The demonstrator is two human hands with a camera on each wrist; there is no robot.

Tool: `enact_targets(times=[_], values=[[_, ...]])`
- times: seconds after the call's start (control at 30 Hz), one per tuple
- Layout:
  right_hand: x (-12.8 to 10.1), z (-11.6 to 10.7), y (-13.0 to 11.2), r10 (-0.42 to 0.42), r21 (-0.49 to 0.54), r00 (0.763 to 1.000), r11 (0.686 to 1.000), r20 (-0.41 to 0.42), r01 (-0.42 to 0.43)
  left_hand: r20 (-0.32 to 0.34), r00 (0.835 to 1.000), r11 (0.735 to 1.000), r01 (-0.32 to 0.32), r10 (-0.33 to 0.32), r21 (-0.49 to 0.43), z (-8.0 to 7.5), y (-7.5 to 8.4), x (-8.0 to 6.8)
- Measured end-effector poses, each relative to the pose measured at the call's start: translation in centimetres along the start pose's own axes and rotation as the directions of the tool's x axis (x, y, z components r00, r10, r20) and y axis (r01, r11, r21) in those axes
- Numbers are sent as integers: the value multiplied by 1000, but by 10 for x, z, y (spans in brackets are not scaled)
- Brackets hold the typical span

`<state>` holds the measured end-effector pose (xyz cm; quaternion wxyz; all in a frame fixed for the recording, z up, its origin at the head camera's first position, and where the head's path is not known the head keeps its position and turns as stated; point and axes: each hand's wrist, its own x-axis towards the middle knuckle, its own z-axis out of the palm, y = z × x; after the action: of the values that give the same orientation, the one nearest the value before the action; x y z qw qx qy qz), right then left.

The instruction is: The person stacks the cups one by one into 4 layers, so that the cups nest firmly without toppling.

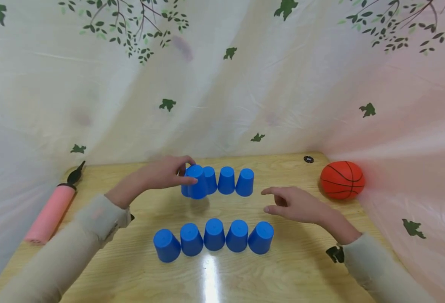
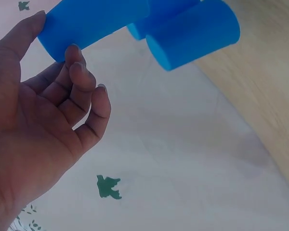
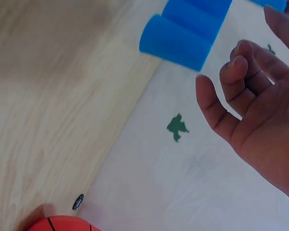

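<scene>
My left hand pinches an upside-down blue cup near its base, between thumb and fingers. In the left wrist view the held blue cup shows at the top, with the thumb and a fingertip at its end. The held cup overlaps the left end of a far row of upside-down blue cups. Nearer to me, several more blue cups stand upside down in a slightly bowed row. My right hand hovers to the right of the far row with loosely bent fingers and holds nothing.
An orange-red basketball sits at the table's right edge, with a small black disc behind it. On the left lies a pink hand pump with a black nozzle. A pale leaf-printed curtain hangs behind the wooden table.
</scene>
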<state>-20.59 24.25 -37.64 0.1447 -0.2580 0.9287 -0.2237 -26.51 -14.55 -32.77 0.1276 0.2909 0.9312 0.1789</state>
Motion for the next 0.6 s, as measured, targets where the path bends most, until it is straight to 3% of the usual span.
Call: enact_targets(times=[0.17,0.6], values=[[-13,14,-10,-31,-4,999,1000,28,31,-24,999,1000,26,-25,9,-11,-4,5],[-28,24,-17,5,-44,994,999,107,0,-60,996,998,60,-60,-2,-22,-16,24]])
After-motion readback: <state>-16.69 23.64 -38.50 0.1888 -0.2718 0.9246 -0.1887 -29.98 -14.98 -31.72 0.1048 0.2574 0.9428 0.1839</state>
